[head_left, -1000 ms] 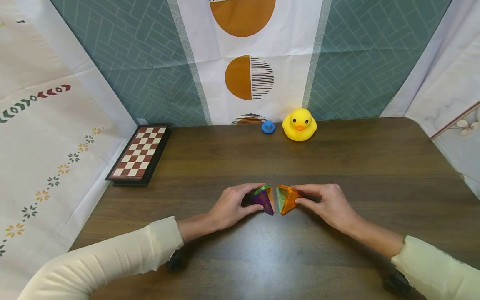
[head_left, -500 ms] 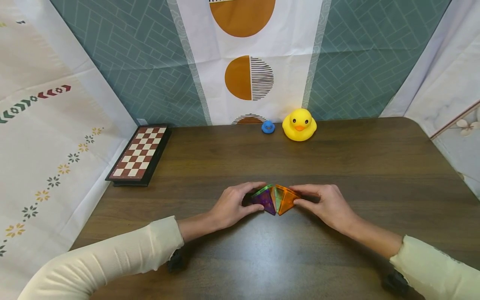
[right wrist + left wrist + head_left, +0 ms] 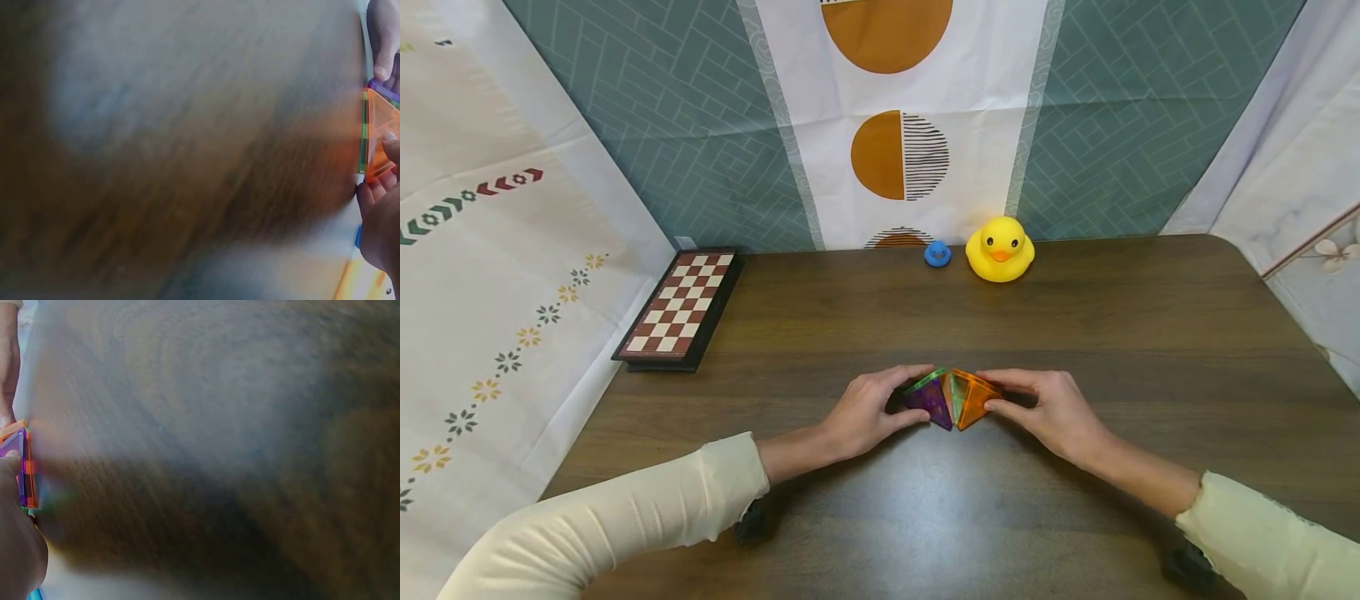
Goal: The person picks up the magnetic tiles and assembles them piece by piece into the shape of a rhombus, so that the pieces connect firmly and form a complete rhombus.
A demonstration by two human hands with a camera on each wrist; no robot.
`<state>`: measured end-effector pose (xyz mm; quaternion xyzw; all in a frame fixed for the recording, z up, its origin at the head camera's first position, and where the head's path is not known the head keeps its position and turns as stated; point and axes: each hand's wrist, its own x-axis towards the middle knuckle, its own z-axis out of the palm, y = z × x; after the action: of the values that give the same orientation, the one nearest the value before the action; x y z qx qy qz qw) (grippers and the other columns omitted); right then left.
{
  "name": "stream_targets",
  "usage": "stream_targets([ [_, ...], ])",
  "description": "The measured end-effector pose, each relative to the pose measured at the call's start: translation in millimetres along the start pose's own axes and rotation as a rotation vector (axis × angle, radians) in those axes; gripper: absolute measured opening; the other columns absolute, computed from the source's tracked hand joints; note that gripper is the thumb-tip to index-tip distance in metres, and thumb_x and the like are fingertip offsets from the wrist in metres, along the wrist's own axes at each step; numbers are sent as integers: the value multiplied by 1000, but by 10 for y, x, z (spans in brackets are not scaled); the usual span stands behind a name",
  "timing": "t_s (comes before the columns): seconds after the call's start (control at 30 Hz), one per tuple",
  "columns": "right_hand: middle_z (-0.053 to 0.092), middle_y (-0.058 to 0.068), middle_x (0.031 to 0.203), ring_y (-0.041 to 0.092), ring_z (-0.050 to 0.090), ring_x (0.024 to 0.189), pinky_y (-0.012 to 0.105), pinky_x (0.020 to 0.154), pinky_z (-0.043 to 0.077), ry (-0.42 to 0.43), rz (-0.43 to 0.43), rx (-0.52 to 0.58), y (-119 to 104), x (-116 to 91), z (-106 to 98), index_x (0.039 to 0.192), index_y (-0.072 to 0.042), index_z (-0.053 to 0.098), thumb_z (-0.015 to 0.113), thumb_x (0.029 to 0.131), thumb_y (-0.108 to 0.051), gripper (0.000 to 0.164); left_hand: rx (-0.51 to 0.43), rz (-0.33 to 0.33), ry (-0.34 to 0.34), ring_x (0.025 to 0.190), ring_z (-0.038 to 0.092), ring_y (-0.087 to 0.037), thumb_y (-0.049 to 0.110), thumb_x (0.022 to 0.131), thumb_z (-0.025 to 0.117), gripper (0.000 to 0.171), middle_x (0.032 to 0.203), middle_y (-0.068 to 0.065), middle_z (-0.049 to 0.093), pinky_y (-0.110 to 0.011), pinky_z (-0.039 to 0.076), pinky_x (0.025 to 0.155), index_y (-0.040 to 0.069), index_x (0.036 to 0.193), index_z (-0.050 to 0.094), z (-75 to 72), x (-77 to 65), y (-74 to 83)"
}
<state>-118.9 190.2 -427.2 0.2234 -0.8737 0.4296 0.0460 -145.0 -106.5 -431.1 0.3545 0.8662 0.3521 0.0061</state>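
Over the middle of the table, translucent triangular magnetic tiles stand in two clusters that meet edge to edge. My left hand pinches the left cluster, with a purple tile facing me and a green tile along its top. From the other side, thumb and fingers of my right hand pinch the right cluster by its orange tile; pale green shows beside it. At the left wrist view's edge appears the purple tile. The right wrist view catches the orange tile under the right thumb.
A yellow rubber duck and a small blue duck sit at the table's back edge. To the left lies a brown-and-white chessboard in a black frame. Patterned cloths hang behind and at both sides.
A second ago a narrow gap parted the two clusters. The right hand has brought its cluster leftward until they meet; over the last half second almost nothing has moved.
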Motion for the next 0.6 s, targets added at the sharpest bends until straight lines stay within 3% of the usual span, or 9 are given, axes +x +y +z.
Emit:
stream_targets([
  [0.6,78,5,119,25,76,106,42,89,61,-3,15,41,-6,25,20,125,-10,79,85,88,-2,39,6,13,7,116,70,-17,22,95,84,59,140,-7,69,-36,58,94,10,148,61,24,18,2],
])
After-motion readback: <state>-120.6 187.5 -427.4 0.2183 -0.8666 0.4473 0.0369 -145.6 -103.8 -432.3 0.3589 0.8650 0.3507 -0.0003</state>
